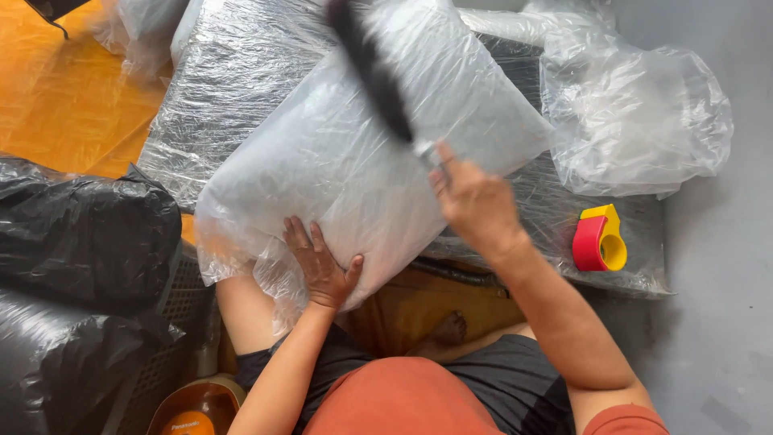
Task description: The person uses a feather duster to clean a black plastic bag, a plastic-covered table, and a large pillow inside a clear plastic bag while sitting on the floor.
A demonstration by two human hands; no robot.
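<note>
Blurred brush [370, 68], perhaps, in right hand [475, 205]

Tape dispenser [599, 239] right of pillow [354, 161]

- White pillow-shaped package in clear plastic film [354, 161], centre, tilted.
- Large flat bundle wrapped in clear film [217, 97] behind it, far.
- Crumpled clear plastic bag [636, 113], far right.
- Two bulky black plastic-wrapped packages [80, 234], near left.
</note>
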